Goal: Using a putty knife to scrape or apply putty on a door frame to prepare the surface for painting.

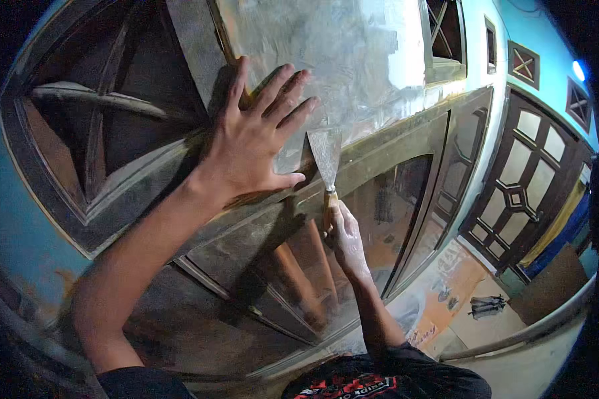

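My left hand [256,133] is spread wide, its fingers reaching up over the edge of a grey-white patchy wall panel [326,53] and the dark wooden frame [246,206] beside it. Nothing is held in it. To its right, my right hand [343,229] is wrapped round the handle of a putty knife [325,156]. The knife points upward, its wide metal blade near the panel's lower edge, just above the brownish frame rail [393,143]. Whether the blade touches the surface is hard to tell. Pale smears mark the back of my right hand.
At upper left is a dark window vent [100,100] with crossed bars. Glass panes [379,213] sit below the rail. A dark panelled door [519,193] stands at far right, near a brown board [552,282]. A stained orange sheet [456,279] and a dark cloth [487,305] lie on the floor.
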